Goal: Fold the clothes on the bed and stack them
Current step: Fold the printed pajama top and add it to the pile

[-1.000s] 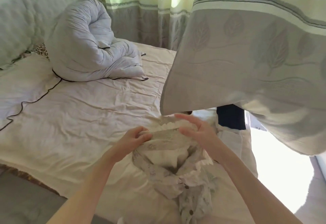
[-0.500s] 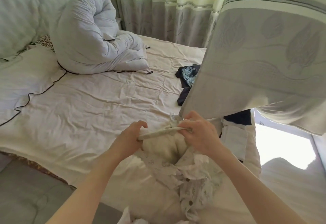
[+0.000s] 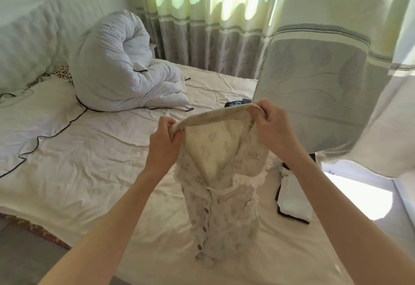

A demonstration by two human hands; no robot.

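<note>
Head view: the left hand (image 3: 165,142) and right hand (image 3: 272,127) each pinch one end of the collar of a pale printed garment (image 3: 221,186), which hangs above the bed (image 3: 89,161), hem touching the sheet. Judged step: opening it out for folding. It would go best with the collar held taut and level, the button front facing one way, then laid flat beside the folded pile (image 3: 294,197). Against the earlier frames, the garment is raised higher and hangs longer; the hands stand wider apart.
</note>
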